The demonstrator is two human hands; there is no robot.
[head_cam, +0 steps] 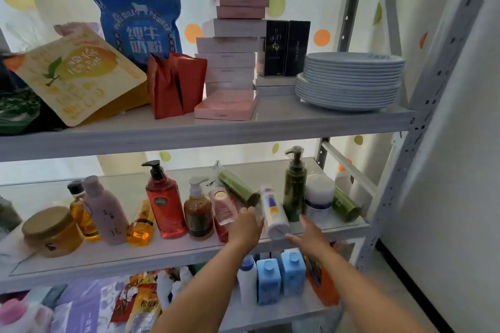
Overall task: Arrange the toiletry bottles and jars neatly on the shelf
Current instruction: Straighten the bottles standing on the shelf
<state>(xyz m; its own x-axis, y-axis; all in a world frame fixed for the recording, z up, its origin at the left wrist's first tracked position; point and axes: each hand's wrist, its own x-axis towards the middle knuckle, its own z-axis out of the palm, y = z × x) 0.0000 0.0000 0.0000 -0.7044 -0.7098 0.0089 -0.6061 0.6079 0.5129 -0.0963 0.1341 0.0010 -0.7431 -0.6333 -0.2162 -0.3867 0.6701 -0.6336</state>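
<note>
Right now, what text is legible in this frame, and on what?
"PURE MILK POWDER" and "纯牛奶粉": blue pouch, top shelf.
Yellow pear pouch: characters blurred.
Black boxes: lettering too small.
Toiletry bottles on the middle shelf, packets below: labels unreadable.

Top shelf: 1 blue pouch (135, 19), 1 yellow pouch (78, 73), 2 red packets (176, 84), 2 black boxes (284, 47), 1 stack of plates (351, 81), too tight to count singly. Pale and pink flat boxes (230, 51) piled at centre, roughly 10, edges partly hidden.

Middle shelf: 3 pump bottles, namely 1 red (165, 203), 1 brown (198, 211), 1 dark green (295, 186). 1 gold-lidded jar (51, 230) at far left. 2 green tubes (238, 186) lying down. 1 white bottle (274, 213) tilted between 2 hands.

Bottom shelf: 2 blue bottles (281, 276) side by side.
</note>
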